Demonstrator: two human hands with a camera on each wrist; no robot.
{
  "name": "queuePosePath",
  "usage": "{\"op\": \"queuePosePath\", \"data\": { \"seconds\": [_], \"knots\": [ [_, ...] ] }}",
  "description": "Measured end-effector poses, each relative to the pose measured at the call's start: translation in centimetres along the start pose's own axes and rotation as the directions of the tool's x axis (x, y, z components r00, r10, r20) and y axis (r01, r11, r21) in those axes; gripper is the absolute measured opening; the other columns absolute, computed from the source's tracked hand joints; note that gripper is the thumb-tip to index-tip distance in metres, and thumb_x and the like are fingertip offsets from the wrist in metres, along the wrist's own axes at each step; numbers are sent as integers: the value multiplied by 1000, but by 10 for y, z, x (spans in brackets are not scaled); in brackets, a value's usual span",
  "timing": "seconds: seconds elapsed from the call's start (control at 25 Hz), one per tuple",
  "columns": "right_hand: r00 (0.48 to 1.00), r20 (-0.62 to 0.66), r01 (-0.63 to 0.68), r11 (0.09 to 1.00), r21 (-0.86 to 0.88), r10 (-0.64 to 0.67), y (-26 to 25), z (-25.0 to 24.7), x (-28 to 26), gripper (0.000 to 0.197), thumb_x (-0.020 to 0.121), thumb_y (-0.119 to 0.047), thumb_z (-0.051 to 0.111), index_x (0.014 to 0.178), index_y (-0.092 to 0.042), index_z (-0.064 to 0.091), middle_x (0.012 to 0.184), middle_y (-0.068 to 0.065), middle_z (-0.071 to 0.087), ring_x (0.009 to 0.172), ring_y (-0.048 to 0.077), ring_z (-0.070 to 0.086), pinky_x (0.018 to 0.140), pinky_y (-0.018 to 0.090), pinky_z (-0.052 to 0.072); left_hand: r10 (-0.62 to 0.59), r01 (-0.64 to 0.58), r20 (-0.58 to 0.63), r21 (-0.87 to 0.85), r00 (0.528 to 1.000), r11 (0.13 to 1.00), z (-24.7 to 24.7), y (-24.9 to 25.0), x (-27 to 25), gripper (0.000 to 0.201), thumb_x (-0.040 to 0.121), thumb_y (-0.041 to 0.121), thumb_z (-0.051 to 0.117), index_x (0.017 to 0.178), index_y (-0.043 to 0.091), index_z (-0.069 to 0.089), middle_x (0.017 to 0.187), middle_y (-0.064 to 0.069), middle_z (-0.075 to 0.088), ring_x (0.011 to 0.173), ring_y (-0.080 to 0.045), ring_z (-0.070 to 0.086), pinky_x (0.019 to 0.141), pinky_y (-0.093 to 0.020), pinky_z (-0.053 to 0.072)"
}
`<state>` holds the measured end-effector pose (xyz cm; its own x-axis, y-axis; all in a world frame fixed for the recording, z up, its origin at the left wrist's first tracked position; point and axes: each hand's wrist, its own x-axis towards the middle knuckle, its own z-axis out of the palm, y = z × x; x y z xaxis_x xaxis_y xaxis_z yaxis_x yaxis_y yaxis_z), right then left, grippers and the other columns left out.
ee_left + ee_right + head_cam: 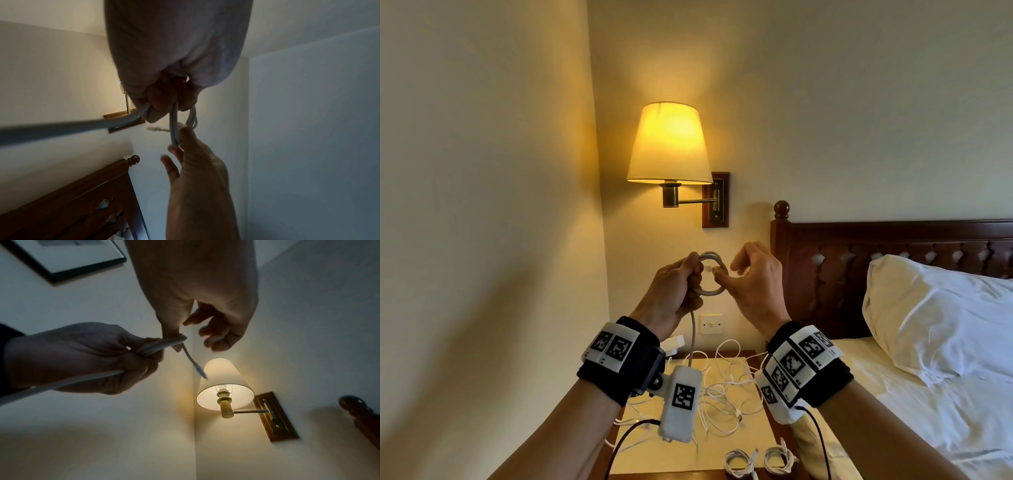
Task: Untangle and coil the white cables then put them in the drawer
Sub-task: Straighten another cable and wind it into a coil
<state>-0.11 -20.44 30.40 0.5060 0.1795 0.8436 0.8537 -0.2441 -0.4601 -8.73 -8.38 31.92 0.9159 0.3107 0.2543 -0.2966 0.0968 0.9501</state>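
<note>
My left hand (686, 277) grips a small coil of white cable (709, 256) at chest height in front of the wall. The coil's tail (692, 329) hangs from that fist down to the nightstand. My right hand (736, 270) rests its thumb against the coil's right side, its other fingers loosely spread and holding nothing. In the right wrist view the coil (162, 344) crosses the thumb and its connector end (197, 368) sticks out free. A tangle of white cables (722, 387) lies on the nightstand mat (664, 459). Two coiled cables (739, 462) (779, 457) lie at its front edge. No drawer shows.
A lit wall lamp (671, 144) hangs above my hands, a light switch (710, 323) below them. A dark wooden headboard (893, 260) and a bed with a white pillow (935, 318) fill the right. A white plug (674, 342) sits at the nightstand's back left.
</note>
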Motion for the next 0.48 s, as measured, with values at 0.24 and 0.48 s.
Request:
{"op": "queuePosePath", "data": {
  "seconds": [0.24,0.48],
  "knots": [
    [926,365,-207,939,275,97,1,-2,1,20,97,-28,55,113,-18,47,71,-2,64,60,3,60,61,20,47,37,-37,-4,17,999,999,-1,6,2,34,102,33,40,73,17,50,58,5,33,52,-10,31,51,-24,30],
    [856,495,-392,813,429,151,4,-7,-10,34,104,-33,37,98,-12,62,60,-1,41,52,12,36,51,25,36,51,-50,-80,16,996,999,-5,6,4,33,101,32,43,73,16,53,55,6,36,52,-10,33,52,-25,30]
  ]
}}
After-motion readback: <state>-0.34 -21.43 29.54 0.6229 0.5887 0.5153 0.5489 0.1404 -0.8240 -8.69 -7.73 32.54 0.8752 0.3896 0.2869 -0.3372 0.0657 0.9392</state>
